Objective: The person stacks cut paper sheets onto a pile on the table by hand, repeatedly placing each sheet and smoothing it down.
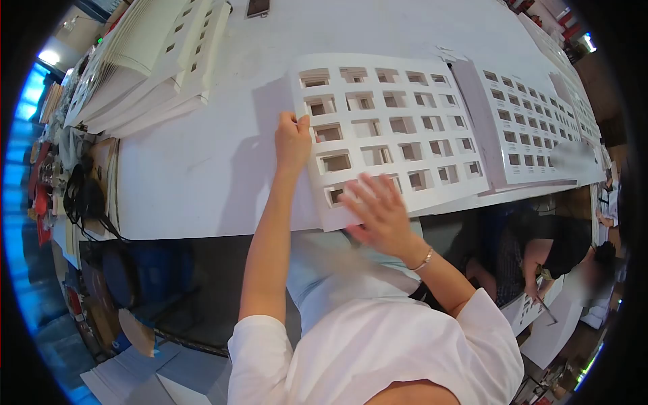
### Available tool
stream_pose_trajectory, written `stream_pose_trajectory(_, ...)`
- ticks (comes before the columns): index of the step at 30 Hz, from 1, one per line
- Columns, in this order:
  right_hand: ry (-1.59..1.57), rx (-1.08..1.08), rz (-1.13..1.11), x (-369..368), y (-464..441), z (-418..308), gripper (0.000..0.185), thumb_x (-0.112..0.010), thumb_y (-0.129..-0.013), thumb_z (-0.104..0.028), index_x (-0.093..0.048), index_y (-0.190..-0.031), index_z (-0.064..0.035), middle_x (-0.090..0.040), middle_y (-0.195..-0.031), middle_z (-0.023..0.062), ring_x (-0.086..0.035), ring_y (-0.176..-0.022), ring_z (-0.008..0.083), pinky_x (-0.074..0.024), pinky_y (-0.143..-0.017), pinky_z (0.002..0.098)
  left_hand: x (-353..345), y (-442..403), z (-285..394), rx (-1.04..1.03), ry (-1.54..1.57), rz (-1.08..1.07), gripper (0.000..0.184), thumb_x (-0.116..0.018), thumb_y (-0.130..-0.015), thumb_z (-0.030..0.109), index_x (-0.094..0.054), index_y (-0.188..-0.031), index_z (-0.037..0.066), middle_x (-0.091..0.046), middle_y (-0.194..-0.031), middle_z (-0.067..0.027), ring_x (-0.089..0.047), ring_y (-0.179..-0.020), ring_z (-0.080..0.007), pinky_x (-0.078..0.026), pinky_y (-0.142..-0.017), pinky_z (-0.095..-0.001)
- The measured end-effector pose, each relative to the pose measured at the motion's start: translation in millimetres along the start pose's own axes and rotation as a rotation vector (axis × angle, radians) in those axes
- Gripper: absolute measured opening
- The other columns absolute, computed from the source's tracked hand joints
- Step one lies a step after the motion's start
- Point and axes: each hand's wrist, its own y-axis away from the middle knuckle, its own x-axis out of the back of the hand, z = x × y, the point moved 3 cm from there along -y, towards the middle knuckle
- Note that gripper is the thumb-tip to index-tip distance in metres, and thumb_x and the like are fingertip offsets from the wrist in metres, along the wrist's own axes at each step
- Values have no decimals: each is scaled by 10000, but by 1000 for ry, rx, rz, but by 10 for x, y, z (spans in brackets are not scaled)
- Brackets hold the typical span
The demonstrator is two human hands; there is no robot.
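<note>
A white card sheet (372, 131) with rows of rectangular cut-out windows stands tilted up at the front of the table. Closed around its left edge is my left hand (293, 143), thumb on the near side. My right hand (379, 214), slightly blurred, has its fingers spread in front of the sheet's lower edge and holds nothing. Whether its fingertips touch the card I cannot tell. Through the windows, parts of more cut card show behind.
Stacked windowed sheets (145, 74) lie at the left of the white table (182, 182). More printed windowed sheets (533, 128) lie on the right. A phone (258, 7) is at the far edge. Another person (557, 246) bends at lower right, holding a tool over card.
</note>
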Motion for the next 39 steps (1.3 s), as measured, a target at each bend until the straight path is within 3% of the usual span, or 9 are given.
stream_pose_trajectory(4,11,90,-210,-415,-32,4,683,-740,-816,-326,-516,-1447,-189,-465,-1528,53,-377,-1457,269,-265,-1211,530,1,-21,24,-9,-23,14,216,-569,-1001,205,-506,-990,-1,-671,-657,-140,-706,-586,-258,-519,-580,-401)
stream_pose_trajectory(11,19,68,-261,-548,67,116,658,-712,-846,-346,-506,-1459,-224,-456,-1536,38,-372,-1463,250,-241,-1220,526,-46,53,85,-64,-168,49,240,-588,-990,242,-522,-985,11,-647,-578,-82,-661,-517,-264,-510,-587,-391)
stream_pose_trajectory(14,-21,57,-263,-604,106,153,656,-714,-853,-336,-503,-1463,-220,-452,-1539,37,-370,-1465,251,-234,-1221,525,30,34,208,10,-271,-55,252,-589,-988,247,-526,-1033,7,-706,-751,-127,-708,-737,-286,-517,-676,-422)
stream_pose_trajectory(17,-25,54,-277,-646,111,159,661,-722,-848,-336,-505,-1460,-214,-451,-1541,39,-369,-1466,251,-236,-1217,526,59,-42,417,-309,-477,253,329,-606,-980,249,-525,-1162,-13,-690,-1105,-195,-640,-1089,-331,-496,-823,-458)
stream_pose_trajectory(19,-15,67,-281,-650,88,178,667,-728,-838,-346,-511,-1453,-208,-452,-1540,42,-374,-1464,251,-240,-1214,527,10,-289,480,-521,-455,217,499,-602,-984,312,-475,-1324,-30,-480,-1450,-222,-401,-1388,-378,-416,-1023,-506)
stream_pose_trajectory(22,-16,67,-311,-644,59,184,666,-737,-820,-364,-527,-1430,-198,-459,-1533,53,-381,-1461,255,-245,-1206,538,-232,-585,610,-676,-758,195,710,-512,-1011,452,-333,-1496,-35,-329,-1584,-210,-281,-1482,-332,-262,-1186,-509)
stream_pose_trajectory(25,-23,23,-309,-680,58,143,651,-743,-804,-366,-547,-1398,-185,-481,-1512,68,-401,-1450,264,-252,-1192,556,-457,-978,64,-494,-874,43,823,-399,-1016,577,-233,-1560,-17,-204,-1649,-165,-115,-1547,-290,-129,-1236,-527)
stream_pose_trajectory(28,-28,-20,-304,-699,28,118,638,-752,-785,-354,-565,-1369,-176,-504,-1488,81,-416,-1442,273,-263,-1175,571,-553,-1040,-220,-372,-988,11,881,-350,-1005,635,-195,-1574,-19,-181,-1660,-157,-92,-1551,-273,-116,-1243,-510)
stream_pose_trajectory(39,9,-8,-317,-816,143,107,651,-737,-778,-390,-572,-1367,-165,-472,-1514,109,-396,-1454,299,-276,-1167,575,-438,-498,-225,-300,-658,-46,877,-457,-1001,555,-228,-1533,-103,-207,-1629,-251,-107,-1545,-344,-106,-1240,-492)
